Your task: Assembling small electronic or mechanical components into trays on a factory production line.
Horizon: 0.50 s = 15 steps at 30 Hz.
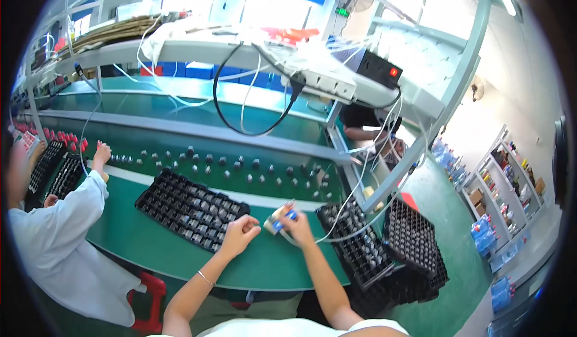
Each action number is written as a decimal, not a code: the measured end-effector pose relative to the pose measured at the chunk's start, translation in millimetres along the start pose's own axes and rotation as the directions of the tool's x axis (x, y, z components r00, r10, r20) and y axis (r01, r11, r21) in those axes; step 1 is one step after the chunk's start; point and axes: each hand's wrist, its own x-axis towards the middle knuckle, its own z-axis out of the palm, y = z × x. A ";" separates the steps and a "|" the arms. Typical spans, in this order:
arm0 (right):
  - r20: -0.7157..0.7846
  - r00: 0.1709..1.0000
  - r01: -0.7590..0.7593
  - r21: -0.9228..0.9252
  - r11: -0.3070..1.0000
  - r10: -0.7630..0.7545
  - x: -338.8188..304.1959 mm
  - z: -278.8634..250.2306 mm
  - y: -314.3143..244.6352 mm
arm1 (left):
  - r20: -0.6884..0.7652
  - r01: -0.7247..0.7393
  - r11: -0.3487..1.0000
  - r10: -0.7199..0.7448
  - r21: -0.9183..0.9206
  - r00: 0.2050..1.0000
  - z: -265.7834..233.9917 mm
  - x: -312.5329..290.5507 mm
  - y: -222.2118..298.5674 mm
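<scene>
My right hand (300, 229) is closed around a small cream-and-blue device (278, 221) with a pale cable trailing from it, held above the green bench top. Beside it, my left hand (240, 235) has its thumb and fingers pressed together; whatever they hold, if anything, is too small to make out. The left hand is at the near right corner of a black compartment tray (189, 208) filled with rows of small dark and silvery parts. Another black tray (360, 244) with similar parts lies right of my right hand.
Small metallic-looking parts (239, 162) stand in loose rows across the bench. More black trays (415, 235) are stacked at the right. Overhead, a shelf carries a power strip (324, 85) with hanging cables. A co-worker's sleeve (84, 202) reaches in at the left, near a red stool (150, 301).
</scene>
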 end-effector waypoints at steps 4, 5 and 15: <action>-0.193 0.930 0.181 -0.501 0.846 -0.313 19.0 -26.3 -4.2 | -0.145 -0.154 0.976 0.177 0.157 0.973 -14.7 -7.7 -7.6; -0.183 0.935 0.150 -0.574 0.805 -0.304 21.4 -28.3 -21.6 | -0.194 -0.178 0.975 0.203 0.135 0.960 -20.4 -12.3 0.7; -0.202 0.912 0.162 -0.624 0.765 -0.358 27.1 -43.4 -4.3 | -0.264 -0.025 0.992 0.057 0.121 0.963 -22.1 -38.4 -22.2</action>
